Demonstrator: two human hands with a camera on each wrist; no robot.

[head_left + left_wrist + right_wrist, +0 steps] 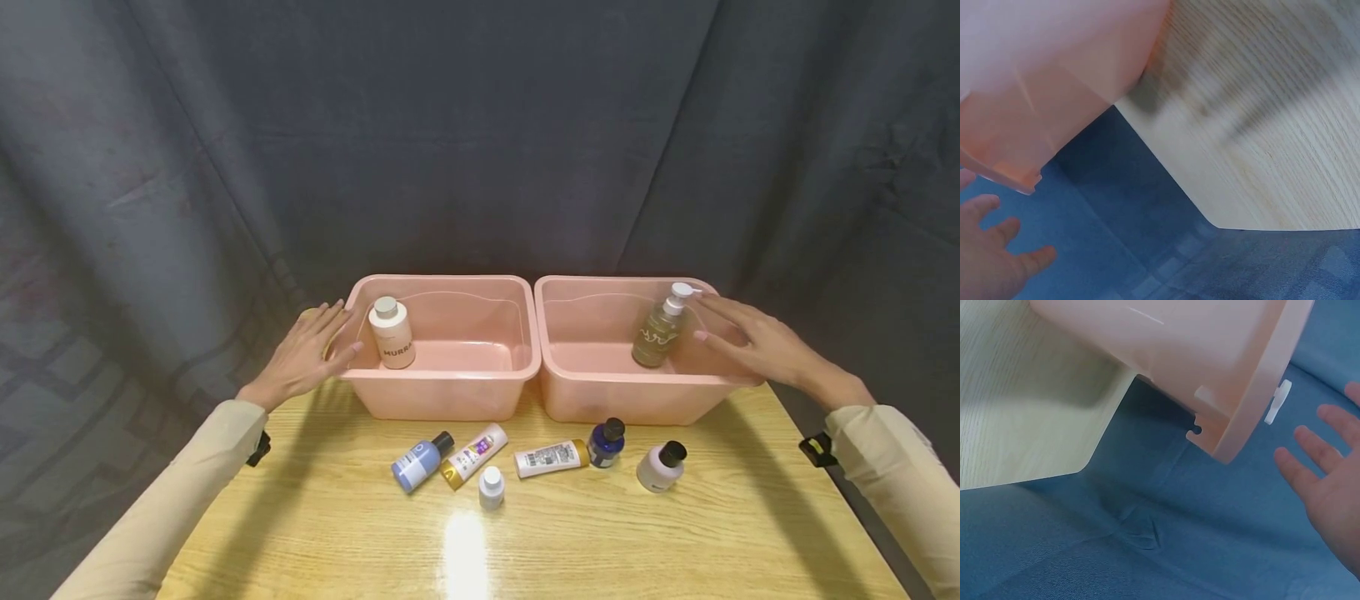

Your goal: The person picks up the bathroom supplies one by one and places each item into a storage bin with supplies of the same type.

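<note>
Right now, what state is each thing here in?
Left bin: open-topped, one bottle inside.
Right bin: open-topped, one bottle inside.
MURRA bottle: upright, capped.
Pump bottle: standing, pump on top.
Light-blue bottle: lying, capped.
Purple-labelled tube: lying, capped.
Barcoded tube: lying, capped.
Small white bottle: upright, capped.
Dark-blue bottle: upright, capped.
Pale pink bottle: capped.
Left hand: fingers extended, holding nothing.
Right hand: fingers extended, holding nothing.

The sleeved left forearm (172, 500) slants forward and inward to a left hand (303, 354), back uppermost, fingers extended and thumb held apart, while the sleeved right forearm (892, 475) angles inward to a right hand (767, 342) with similarly straightened fingers and separated thumb.
</note>
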